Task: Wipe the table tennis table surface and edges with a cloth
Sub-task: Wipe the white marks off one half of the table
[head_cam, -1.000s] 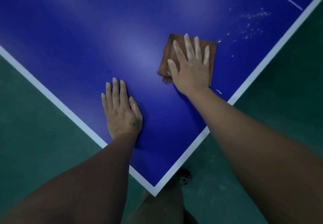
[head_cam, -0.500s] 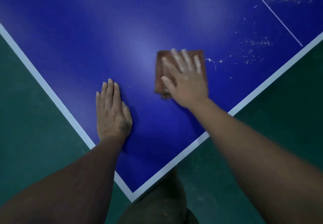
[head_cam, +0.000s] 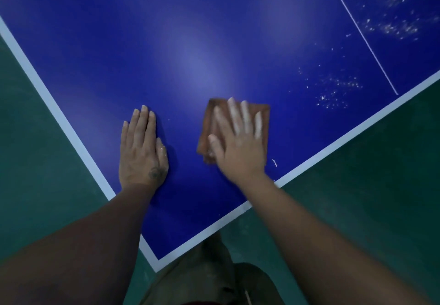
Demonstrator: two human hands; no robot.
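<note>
Green flooring (head_cam: pixel 35 138) surrounds a blue table tennis table (head_cam: pixel 190 31), whose near corner (head_cam: pixel 156 265) points toward the person and is edged by a white border (head_cam: pixel 59 114). Up from that corner and slightly to its right, a folded brown cloth (head_cam: pixel 207 126) lies flat on the blue surface. The right hand (head_cam: pixel 240 147) presses down on it with straight, spread fingers, covering most of the cloth; no finger curls around or pinches it, and the hand looks a little blurred. Up from the corner and just to its left, the left hand (head_cam: pixel 140 152) rests flat on the bare surface, fingers straight and close together, apart from the cloth. Farther from the corner, up and to the right, white specks (head_cam: pixel 338 90) are scattered over the table on both sides of a thin white line (head_cam: pixel 362 33) that runs to the right-hand border.
</note>
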